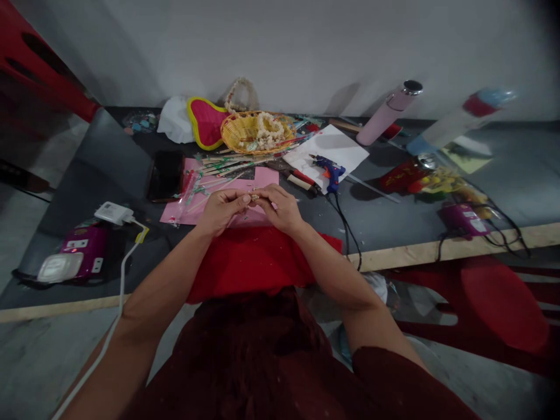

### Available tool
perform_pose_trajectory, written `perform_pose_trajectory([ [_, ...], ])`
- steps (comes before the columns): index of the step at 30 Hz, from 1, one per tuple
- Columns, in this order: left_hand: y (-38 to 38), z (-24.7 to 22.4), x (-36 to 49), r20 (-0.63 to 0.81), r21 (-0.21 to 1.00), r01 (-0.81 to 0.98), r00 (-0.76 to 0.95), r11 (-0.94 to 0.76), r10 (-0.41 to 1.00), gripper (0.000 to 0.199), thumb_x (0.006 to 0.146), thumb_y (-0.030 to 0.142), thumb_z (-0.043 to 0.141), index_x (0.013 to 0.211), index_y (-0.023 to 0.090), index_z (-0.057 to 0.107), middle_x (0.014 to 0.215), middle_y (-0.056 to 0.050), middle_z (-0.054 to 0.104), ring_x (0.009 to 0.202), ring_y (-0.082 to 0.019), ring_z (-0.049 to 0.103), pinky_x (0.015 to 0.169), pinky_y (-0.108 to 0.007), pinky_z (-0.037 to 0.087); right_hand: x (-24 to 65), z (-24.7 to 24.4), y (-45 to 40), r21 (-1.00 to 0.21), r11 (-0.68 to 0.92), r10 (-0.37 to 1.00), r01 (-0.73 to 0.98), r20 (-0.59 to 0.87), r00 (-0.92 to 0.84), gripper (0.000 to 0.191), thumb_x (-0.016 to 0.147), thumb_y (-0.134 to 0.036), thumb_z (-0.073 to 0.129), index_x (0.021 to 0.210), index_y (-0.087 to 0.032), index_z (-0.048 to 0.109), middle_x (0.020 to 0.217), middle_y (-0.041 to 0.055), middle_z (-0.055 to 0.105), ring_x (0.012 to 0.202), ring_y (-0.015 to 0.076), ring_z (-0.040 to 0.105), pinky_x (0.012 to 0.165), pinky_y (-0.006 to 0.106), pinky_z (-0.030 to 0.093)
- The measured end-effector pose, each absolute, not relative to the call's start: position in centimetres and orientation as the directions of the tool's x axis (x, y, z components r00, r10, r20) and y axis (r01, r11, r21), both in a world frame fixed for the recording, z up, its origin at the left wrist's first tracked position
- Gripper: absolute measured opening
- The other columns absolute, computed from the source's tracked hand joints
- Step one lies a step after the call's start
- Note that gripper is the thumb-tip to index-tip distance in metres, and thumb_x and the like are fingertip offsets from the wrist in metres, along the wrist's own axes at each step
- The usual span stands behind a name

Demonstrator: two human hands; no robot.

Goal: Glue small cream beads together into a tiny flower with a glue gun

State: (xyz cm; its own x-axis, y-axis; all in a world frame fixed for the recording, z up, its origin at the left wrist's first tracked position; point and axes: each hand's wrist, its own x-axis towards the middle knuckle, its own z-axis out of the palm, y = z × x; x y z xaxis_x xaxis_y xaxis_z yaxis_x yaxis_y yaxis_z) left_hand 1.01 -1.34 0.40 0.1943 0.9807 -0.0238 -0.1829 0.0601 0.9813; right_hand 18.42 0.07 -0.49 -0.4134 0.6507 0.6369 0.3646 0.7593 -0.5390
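My left hand and my right hand meet over the near edge of the table. Pinched between their fingertips is a small beige beaded piece, too small to make out fully. Pink paper lies beneath and behind the hands, with thin sticks and plastic-wrapped bits scattered over it. A red cloth hangs over the edge below my wrists. Just beyond my right hand are pliers and a blue glue gun resting on white paper.
Behind the sticks stands a yellow wicker basket holding beige beaded strands. A phone and a purple power socket with a white charger lie left. To the right are a pink flask, a red can and another purple socket.
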Motion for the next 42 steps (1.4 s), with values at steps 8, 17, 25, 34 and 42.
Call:
perform_pose_trajectory([
  [8, -1.36, 0.35, 0.97, -0.045, 0.97, -0.223, 0.215, 0.093, 0.976, 0.025, 0.064, 0.038, 0.075, 0.069, 0.013, 0.07, 0.055, 0.0, 0.058, 0.05, -0.007, 0.048, 0.05, -0.021, 0.037, 18.37, -1.05, 0.13, -0.555, 0.765, 0.644, 0.328, 0.64, -0.418, 0.026, 0.085, -0.029, 0.058, 0.11, -0.022, 0.061, 0.092, 0.0056, 0.066, 0.086, 0.0146, 0.06, 0.077, 0.03, 0.053],
  [17, -1.85, 0.73, 1.14, -0.07, 0.942, -0.305, 0.222, 0.137, 0.973, 0.016, 0.063, 0.028, 0.076, 0.072, 0.015, 0.073, 0.06, -0.002, 0.064, 0.052, -0.007, 0.051, 0.053, -0.021, 0.041, 17.84, -0.35, -0.14, -0.659, 0.727, 0.679, 0.193, 0.647, -0.346, 0.016, 0.086, -0.027, 0.057, 0.096, -0.019, 0.065, 0.079, 0.0032, 0.065, 0.076, 0.0112, 0.061, 0.07, 0.025, 0.049],
  [25, -1.84, 0.62, 1.06, -0.067, 0.934, -0.324, 0.249, 0.149, 0.966, 0.022, 0.066, 0.034, 0.074, 0.067, 0.012, 0.07, 0.058, -0.003, 0.063, 0.05, -0.007, 0.051, 0.052, -0.021, 0.043, 17.93, -0.6, 0.02, -0.684, 0.713, 0.687, 0.155, 0.638, -0.348, 0.016, 0.085, -0.029, 0.059, 0.094, -0.018, 0.064, 0.079, 0.0027, 0.064, 0.072, 0.01, 0.059, 0.066, 0.023, 0.047],
  [34, -1.85, 0.58, 1.26, -0.094, 0.919, -0.354, 0.238, 0.176, 0.967, 0.019, 0.064, 0.03, 0.075, 0.066, 0.013, 0.069, 0.058, -0.002, 0.062, 0.053, -0.008, 0.053, 0.052, -0.021, 0.043, 17.78, -0.82, -0.09, -0.762, 0.644, 0.728, 0.065, 0.585, -0.357, 0.018, 0.084, -0.032, 0.059, 0.095, -0.019, 0.065, 0.079, 0.0017, 0.063, 0.071, 0.0094, 0.058, 0.065, 0.023, 0.046],
  [42, -1.66, 0.4, 1.05, -0.071, 0.91, -0.37, 0.301, 0.185, 0.951, 0.024, 0.063, 0.033, 0.077, 0.073, 0.012, 0.069, 0.065, -0.004, 0.065, 0.054, -0.008, 0.055, 0.052, -0.021, 0.043, 18.06, -1.19, 0.24, -0.823, 0.565, 0.79, 0.061, 0.519, -0.326, 0.022, 0.083, -0.035, 0.06, 0.096, -0.019, 0.067, 0.087, 0.0036, 0.067, 0.079, 0.0104, 0.062, 0.071, 0.024, 0.049],
])
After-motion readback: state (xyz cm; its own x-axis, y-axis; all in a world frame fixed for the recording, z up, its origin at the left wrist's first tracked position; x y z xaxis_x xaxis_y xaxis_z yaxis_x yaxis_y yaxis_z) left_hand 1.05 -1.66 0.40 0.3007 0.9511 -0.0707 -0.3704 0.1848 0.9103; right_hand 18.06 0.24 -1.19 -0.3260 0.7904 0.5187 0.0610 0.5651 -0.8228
